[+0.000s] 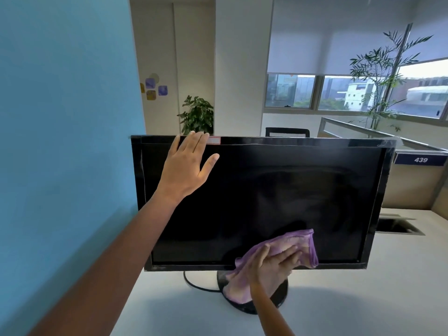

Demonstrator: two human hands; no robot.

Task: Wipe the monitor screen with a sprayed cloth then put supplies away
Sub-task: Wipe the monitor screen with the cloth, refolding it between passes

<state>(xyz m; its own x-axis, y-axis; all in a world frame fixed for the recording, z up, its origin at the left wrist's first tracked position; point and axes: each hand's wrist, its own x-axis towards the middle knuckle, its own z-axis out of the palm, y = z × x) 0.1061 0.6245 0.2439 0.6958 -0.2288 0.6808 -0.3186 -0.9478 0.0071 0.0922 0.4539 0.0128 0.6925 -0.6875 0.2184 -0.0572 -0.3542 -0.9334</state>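
A black monitor (pixel 278 190) stands on a round base on a white desk (pixel 363 299), its dark screen showing faint wipe streaks. My left hand (pixel 186 166) rests flat on the screen's upper left with its fingertips over the top edge. My right hand (pixel 274 265) presses a purple cloth (pixel 291 243) with straight fingers against the lower middle of the screen, near the bottom bezel. Part of the cloth hangs down in front of the base. No spray bottle is in view.
A blue wall (pixel 65 141) stands close on the left. A black cable (pixel 194 283) curls from the base. Behind the monitor are a chair back (pixel 287 132), a partition marked 439 (pixel 420 160), a desk cable opening (pixel 397 225) and plants by the windows.
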